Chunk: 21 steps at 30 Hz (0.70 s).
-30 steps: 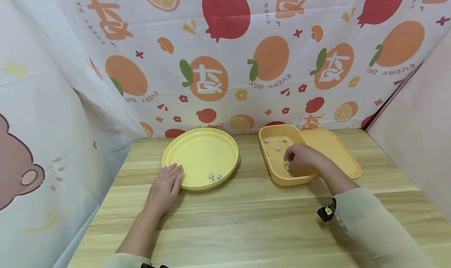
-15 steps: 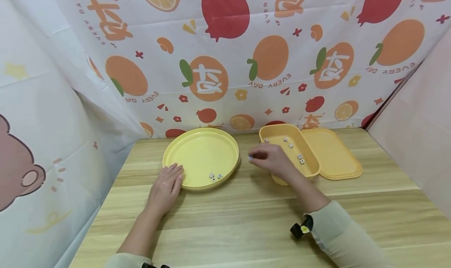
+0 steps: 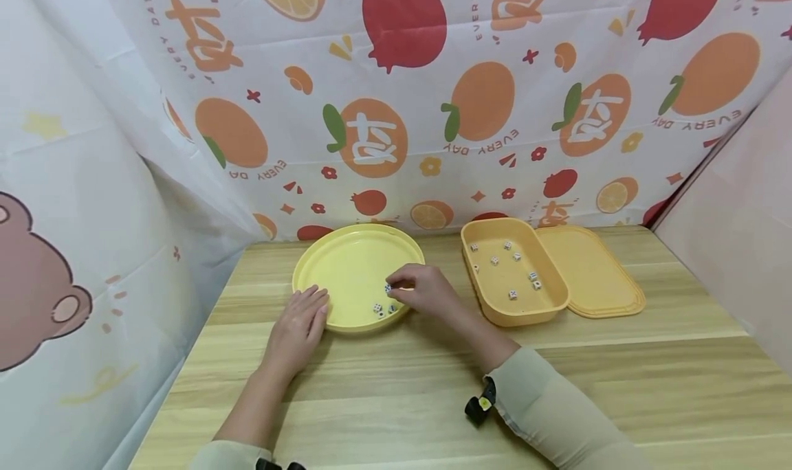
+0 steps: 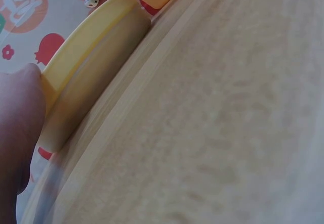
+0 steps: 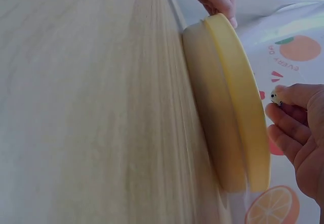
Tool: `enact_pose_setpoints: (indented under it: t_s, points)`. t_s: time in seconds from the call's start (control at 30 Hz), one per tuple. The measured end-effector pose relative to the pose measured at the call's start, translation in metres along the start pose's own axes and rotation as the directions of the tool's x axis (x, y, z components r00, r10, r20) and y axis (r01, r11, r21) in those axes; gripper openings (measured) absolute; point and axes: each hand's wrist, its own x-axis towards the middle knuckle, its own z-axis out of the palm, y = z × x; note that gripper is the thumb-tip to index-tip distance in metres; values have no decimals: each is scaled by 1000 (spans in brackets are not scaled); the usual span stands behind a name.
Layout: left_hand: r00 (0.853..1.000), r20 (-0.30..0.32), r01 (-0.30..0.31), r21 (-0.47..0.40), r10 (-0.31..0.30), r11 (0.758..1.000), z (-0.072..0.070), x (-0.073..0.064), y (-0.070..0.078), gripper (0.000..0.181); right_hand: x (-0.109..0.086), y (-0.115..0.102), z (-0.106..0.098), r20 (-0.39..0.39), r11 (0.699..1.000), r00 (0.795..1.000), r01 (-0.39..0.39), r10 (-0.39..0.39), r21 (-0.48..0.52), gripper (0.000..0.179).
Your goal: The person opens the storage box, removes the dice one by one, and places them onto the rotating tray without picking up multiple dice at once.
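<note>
My right hand [image 3: 427, 291] pinches a white die [image 5: 276, 97] between thumb and fingertips, over the right side of the round yellow tray [image 3: 346, 264]. Beneath it, 3 dice [image 3: 377, 308] lie together on the tray floor at its near right. My left hand [image 3: 297, 329] rests with fingers straight on the tray's near left rim. To the right stands a rectangular orange-yellow box [image 3: 520, 313], with several dice [image 3: 513, 295] scattered over its floor. In the left wrist view the pinched die [image 4: 91, 1] shows above the tray's rim.
A flat yellow lid [image 3: 590, 271] lies against the box's right side. The wooden table [image 3: 383, 401] ends at a fruit-print cloth [image 3: 445, 202] behind the tray and box. More cloth [image 3: 93, 250] hangs on the left.
My right hand has lifted a die out of the box and carried it left over the tray. The left hand has stayed on the rim. The head view has shifted slightly.
</note>
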Motion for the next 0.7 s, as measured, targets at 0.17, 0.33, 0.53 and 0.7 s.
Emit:
enact_pose_setpoints:
  t_s: [0.17,0.33,0.53,0.7]
  points:
    - [1000,-3,6,0,-6,1000,2,0,0,27,-3,4,-4,-35,1000,999,-14,13,-28,19]
    - [1000,-3,4,9,-4,1000,2,1,0,27,-8,5,-17,-35,997,999,-8,5,-73,21]
    - [1000,1,6,8,-6,1000,2,1,2,27,-28,5,-54,42,973,996,-71,82,-221,23]
    - [1000,8,12,6,-12,1000,1,1,2,27,-46,11,-100,74,915,992,-69,107,-398,22]
